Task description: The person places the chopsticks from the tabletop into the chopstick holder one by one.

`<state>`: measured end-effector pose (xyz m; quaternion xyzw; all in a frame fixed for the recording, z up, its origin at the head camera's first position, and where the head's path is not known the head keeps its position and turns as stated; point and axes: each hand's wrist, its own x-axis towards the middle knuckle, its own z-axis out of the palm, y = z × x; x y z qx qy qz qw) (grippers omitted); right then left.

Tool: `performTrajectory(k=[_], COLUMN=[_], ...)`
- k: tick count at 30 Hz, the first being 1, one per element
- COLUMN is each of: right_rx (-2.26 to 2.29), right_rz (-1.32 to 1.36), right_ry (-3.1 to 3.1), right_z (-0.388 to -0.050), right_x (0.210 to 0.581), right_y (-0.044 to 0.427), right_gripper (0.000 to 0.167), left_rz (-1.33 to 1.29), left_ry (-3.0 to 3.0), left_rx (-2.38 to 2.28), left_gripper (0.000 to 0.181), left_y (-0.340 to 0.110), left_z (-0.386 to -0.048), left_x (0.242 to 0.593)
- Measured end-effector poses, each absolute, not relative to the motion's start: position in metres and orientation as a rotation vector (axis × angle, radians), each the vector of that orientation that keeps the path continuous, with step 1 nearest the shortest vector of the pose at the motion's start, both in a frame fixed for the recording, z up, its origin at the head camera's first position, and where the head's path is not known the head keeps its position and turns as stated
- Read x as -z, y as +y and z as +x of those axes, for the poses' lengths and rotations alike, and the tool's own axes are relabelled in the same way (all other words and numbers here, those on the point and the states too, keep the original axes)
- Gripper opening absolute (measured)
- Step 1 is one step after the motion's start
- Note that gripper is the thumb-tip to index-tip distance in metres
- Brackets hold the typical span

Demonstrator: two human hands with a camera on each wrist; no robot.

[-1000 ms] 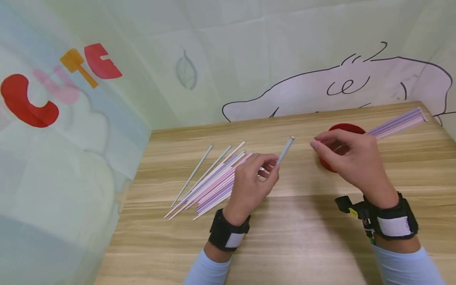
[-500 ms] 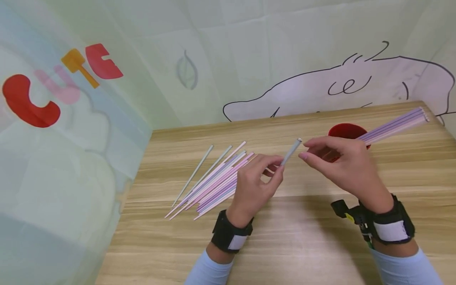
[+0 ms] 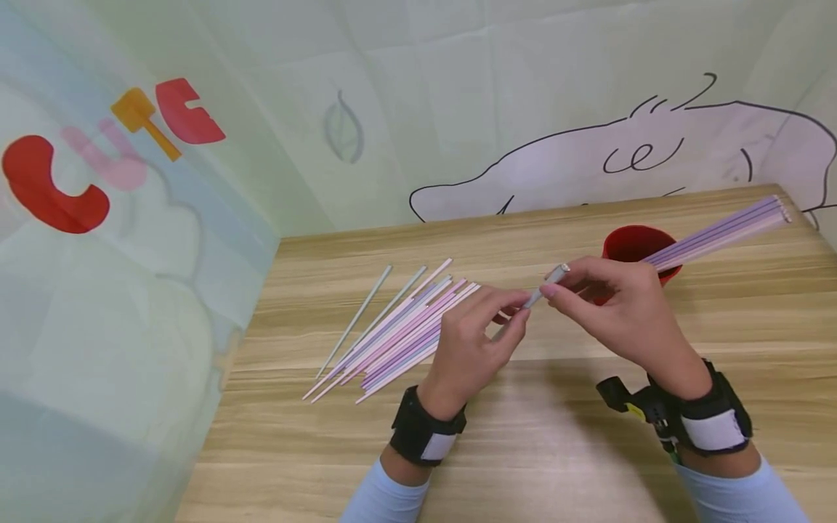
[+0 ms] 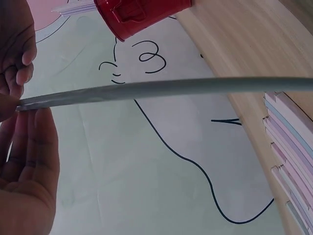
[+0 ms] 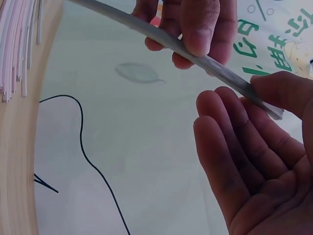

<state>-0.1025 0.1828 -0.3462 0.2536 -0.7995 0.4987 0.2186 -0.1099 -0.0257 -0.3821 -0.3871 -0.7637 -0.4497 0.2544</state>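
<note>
My left hand [image 3: 477,334] pinches a grey-green straw [image 3: 556,274] between thumb and fingers in the head view. At the straw's upper end, the thumb and fingers of my right hand [image 3: 621,309] pinch it too. Seen from the right wrist, the straw [image 5: 146,29] slants across both hands, and its tip looks covered by a shiny, clear film. A red cup [image 3: 611,250] lies tilted behind my right hand, partly hidden by it. Several purple and pink straws [image 3: 726,232] stick out of the cup toward the right.
A loose pile of pastel straws [image 3: 405,327] lies left of my left hand on the wooden table [image 3: 523,450]. Two grey-green straws lie slightly apart at its left side. Behind the table hangs a printed cloth [image 3: 458,109].
My right hand has come left and down from beside the cup and now pinches the straw's end. My left hand has moved slightly right with the straw. More of the cup shows.
</note>
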Motion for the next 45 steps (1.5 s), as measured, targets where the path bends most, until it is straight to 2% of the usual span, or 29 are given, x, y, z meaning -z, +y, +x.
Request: performTrajectory(k=[7,23,34,45], right_rx=[-1.477,-1.577,-1.519,-1.659], right_rz=[0.669,0.449,0.354,0.308], right_ry=[-2.107,-1.928,-1.862,-1.694], right_z=[-0.103,-0.101,-0.101,-0.099], right_x=[0.345,0.336,0.332,0.326], right_y=[0.184,0.209,0.223,0.231], right_gripper=[0.025,0.008,0.014,0.022], left_rz=[-1.019,-0.969,-0.816,-0.537], left_ry=[-2.127,-2.268,-2.511,-2.879], left_rx=[1.14,1.053,0.814,0.582], left_gripper=[0.019,0.016,0.02,0.018], left_y=[-0.026,-0.028,-0.037,-0.06], left_z=[-0.11,-0.115,-0.123,-0.135], left_x=[0.384,0.394,0.406,0.417])
